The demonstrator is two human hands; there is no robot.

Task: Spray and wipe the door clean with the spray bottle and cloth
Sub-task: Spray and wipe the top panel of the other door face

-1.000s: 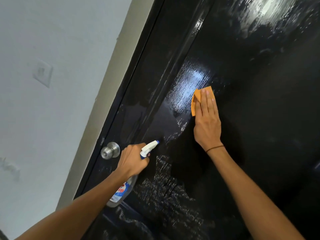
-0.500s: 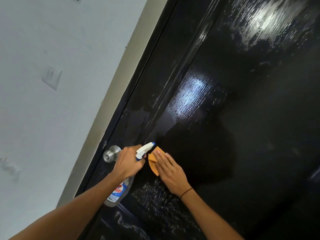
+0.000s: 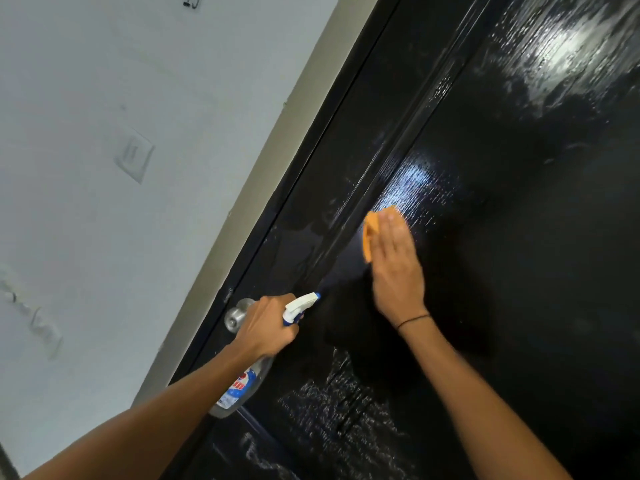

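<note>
Left hand (image 3: 265, 327) grips spray bottle (image 3: 242, 386) by the neck, long axis running lower-left to upper-right, nozzle aimed up along the door (image 3: 519, 271). Right hand (image 3: 394, 268), fingers flat, presses orange cloth (image 3: 370, 233) against the panel beside the raised moulding; door knob (image 3: 237, 317) just left of the left hand, broad open panel to the right.

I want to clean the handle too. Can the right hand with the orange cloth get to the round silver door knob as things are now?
Probably yes, but not directly: the left hand, gripping the clear spray bottle, covers part of the round silver door knob. The right hand presses the orange cloth flat on the black door above.
</note>
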